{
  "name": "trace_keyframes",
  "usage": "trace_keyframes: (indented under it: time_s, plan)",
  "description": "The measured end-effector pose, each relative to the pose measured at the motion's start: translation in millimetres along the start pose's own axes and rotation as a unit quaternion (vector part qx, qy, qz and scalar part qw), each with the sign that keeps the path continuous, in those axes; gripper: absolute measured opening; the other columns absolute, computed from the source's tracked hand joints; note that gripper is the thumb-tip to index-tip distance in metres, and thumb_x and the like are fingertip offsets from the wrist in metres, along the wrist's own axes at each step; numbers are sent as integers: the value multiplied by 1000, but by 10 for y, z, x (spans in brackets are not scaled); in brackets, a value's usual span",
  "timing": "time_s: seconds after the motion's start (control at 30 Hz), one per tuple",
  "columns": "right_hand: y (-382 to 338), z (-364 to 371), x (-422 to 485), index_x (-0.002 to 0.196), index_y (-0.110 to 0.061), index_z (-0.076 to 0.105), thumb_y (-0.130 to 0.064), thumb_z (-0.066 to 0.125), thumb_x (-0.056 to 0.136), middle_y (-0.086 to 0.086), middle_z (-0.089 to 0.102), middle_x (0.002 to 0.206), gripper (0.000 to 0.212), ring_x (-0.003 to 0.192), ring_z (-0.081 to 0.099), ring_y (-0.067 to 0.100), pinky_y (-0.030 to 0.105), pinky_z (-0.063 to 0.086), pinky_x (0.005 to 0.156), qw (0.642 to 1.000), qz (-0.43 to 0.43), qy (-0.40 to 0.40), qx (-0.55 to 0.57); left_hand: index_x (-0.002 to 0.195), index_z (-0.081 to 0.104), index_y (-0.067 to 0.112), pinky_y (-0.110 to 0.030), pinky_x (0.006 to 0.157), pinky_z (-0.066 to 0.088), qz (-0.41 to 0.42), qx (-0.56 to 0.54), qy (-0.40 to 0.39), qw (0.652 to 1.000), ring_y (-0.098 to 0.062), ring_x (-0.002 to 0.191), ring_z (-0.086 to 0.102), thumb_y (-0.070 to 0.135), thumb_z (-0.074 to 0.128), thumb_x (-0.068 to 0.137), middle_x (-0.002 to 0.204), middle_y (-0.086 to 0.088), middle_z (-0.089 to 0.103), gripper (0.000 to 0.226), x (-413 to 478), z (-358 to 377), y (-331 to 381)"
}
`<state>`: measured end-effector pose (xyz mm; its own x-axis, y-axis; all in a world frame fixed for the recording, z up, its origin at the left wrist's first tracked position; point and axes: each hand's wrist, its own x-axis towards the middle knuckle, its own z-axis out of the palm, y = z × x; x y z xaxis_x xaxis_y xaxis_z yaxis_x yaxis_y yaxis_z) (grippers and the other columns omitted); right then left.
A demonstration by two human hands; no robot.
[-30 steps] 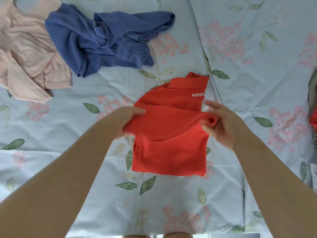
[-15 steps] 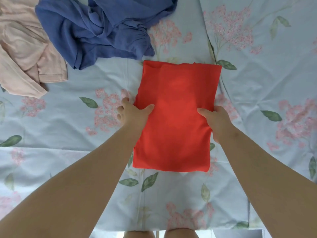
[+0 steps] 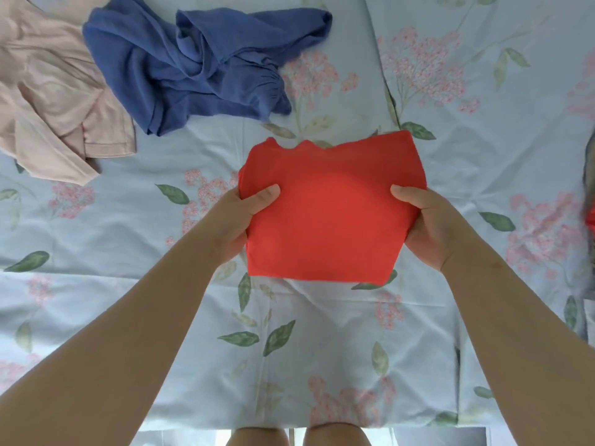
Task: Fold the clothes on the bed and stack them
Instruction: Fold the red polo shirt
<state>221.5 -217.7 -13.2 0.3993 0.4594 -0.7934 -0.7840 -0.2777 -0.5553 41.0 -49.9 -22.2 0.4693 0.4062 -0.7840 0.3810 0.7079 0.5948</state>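
Observation:
A folded red shirt (image 3: pixel 331 214) is held up in the middle of the view, above the floral bed sheet (image 3: pixel 128 252). My left hand (image 3: pixel 238 220) grips its left edge, thumb on top and fingers underneath. My right hand (image 3: pixel 425 223) grips its right edge the same way. A crumpled blue garment (image 3: pixel 193 66) lies at the back, left of centre. A crumpled pale pink garment (image 3: pixel 48 101) lies at the far left, touching the blue one.
At the right edge a grey and red bit of cloth (image 3: pixel 590 201) shows, mostly cut off. The bed's near edge runs along the bottom, with my knees (image 3: pixel 296 437) just below it.
The red shirt lay flat as a long rectangle under my hands; it is now folded in half to a shorter shape and lifted between both hands.

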Motion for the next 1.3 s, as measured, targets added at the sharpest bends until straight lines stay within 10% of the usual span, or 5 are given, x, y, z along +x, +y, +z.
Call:
trace_keyframes:
  time_s: [0.3,0.67,0.87,1.0,1.3]
  plan:
    - [-342,99,-694,103,-17,61,-8,54,88,-9,74,91,19,88,69,7,21,54,71,985,-172,-16,-24,106,60,31,-21,89,51,187,48,-19,981,-4,108,63,62,78,58,108,15,70,60,-706,67,280]
    - [1461,-533,-916,101,-12,63,-15,68,84,-3,66,84,18,76,60,8,16,43,62,970,89,100,-205,85,60,18,-14,61,44,-91,269,95,954,-16,84,61,23,68,86,84,4,64,9,-923,-322,-1463]
    - [1568,-509,-664,115,-14,55,-30,74,79,5,63,110,44,98,60,21,34,49,86,959,40,174,-218,135,39,18,-42,95,48,-65,269,153,949,-24,111,55,57,79,61,127,-2,51,92,-603,-213,-1490]
    - [1545,-423,-502,136,-11,41,-36,80,71,5,52,128,79,114,54,26,42,45,99,948,15,203,-245,141,33,14,-37,101,41,-52,266,150,951,-24,121,49,47,77,71,137,-1,43,89,-426,-75,-1384]
    - [1243,-333,-1070,86,-21,64,-23,76,77,4,69,100,16,98,64,28,46,50,95,969,3,168,-179,104,65,20,-51,88,53,-51,191,44,979,-30,94,67,46,80,62,103,-7,70,51,-855,-106,-883]
